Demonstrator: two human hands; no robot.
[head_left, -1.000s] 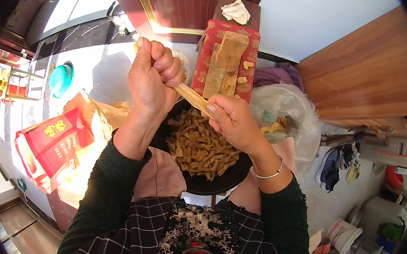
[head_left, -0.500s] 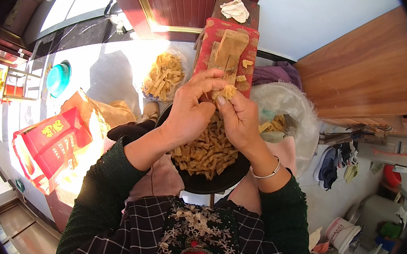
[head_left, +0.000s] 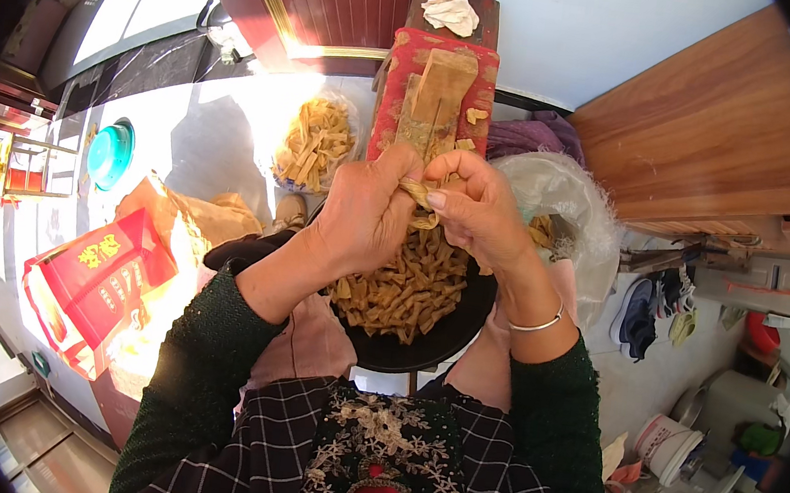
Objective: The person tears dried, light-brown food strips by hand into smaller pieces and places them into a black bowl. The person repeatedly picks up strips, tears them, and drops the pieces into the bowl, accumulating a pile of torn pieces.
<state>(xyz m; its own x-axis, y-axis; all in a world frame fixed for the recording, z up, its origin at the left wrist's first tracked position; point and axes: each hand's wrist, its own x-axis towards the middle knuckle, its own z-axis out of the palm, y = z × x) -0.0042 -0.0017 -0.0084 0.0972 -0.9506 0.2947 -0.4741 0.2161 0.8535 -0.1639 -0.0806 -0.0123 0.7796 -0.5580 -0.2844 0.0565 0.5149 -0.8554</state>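
A yellowish-brown dried strip (head_left: 417,192) is pinched between my two hands, over a dark round pan (head_left: 446,353). My left hand (head_left: 366,209) closes around one end of it, knuckles up. My right hand (head_left: 487,221) grips the other end between thumb and bent forefinger. A heap of short, folded-looking brown pieces (head_left: 397,295) fills the pan between my knees; my hands hide its far part. Just beyond my hands, a wooden block (head_left: 446,87) stands on a bench with a red patterned cover (head_left: 406,63). A small yellowish piece (head_left: 475,115) lies beside it.
Left of the bench sits a clear bag of longer strips (head_left: 314,143). At the right is a whitish sack (head_left: 576,194) with more strips inside. A red gift bag (head_left: 110,263) and a teal basin (head_left: 111,156) are at the left. Crumpled white cloth (head_left: 451,9) tops the bench's far end.
My hands have come slightly lower and turned, the left into a tighter fist. The strip shows stretched between them, where a bunched end showed before. The view has shifted a little.
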